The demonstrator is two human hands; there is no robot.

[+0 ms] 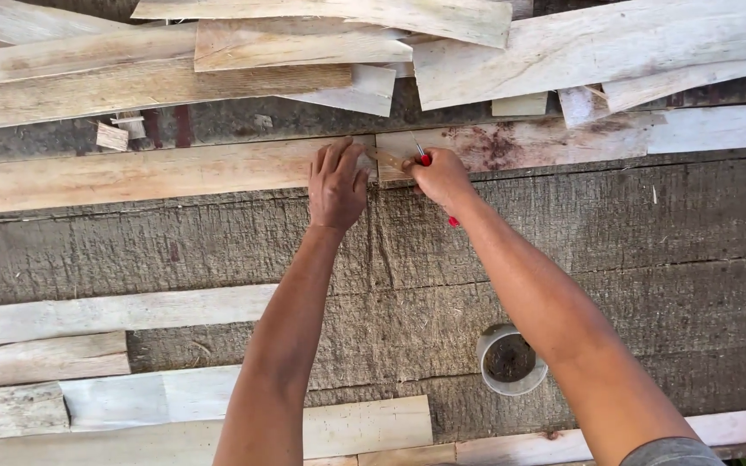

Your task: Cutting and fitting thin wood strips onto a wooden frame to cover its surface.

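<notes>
My left hand presses flat on the right end of a long pale wooden plank where it meets a second plank with reddish stains. A small wooden piece lies across the joint, under my fingertips. My right hand is closed on a thin red-handled tool, its tip at the joint; the red end shows again below my wrist. Both forearms reach in from the bottom of the view.
Several rough pale boards are piled along the top and stacked at the lower left. Everything rests on dark weathered timber. A small white cup with dark contents sits under my right forearm. Small offcuts lie at upper left.
</notes>
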